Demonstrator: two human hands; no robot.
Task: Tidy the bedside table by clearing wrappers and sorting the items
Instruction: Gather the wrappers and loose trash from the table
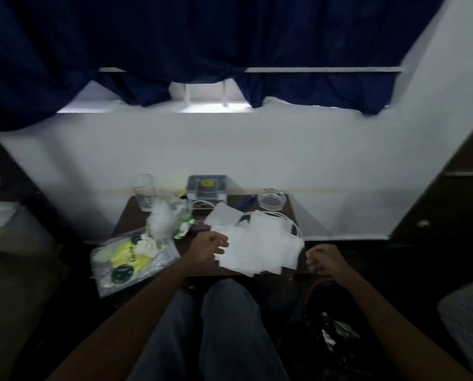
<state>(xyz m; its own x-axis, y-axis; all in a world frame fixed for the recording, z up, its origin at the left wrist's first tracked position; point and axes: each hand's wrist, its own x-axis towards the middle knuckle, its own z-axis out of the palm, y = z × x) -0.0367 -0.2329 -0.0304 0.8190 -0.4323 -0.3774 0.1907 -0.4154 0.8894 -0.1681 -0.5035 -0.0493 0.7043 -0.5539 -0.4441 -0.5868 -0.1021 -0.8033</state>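
Dark blue curtain (230, 37) and white wall (230, 149) form the backdrop to a small dark bedside table (128, 214), seen from above by a seated person. Loose white paper sheets (260, 243) overlap across its right half, and a clear plastic pouch (130, 259) with yellow-green contents overhangs the near left corner. Crumpled wrappers (163, 218) are heaped just behind the pouch. A grey box (206, 188), a drinking glass (143, 191) and a glass dish (272, 199) stand along the wall edge. A dark bag (329, 334) sits on the floor to the right. The left hand (208, 247) lies at the sheets' left edge with fingers loosely curled, touching the paper; whether it pinches a sheet cannot be told. The right hand (323, 258), off the table's near right corner, is curled into a fist above a reddish loop; what it holds, if anything, cannot be told. The step is probably gathering the sheets. It is best done by sweeping them inward into one stack before lifting, well clear of the glass and dish.
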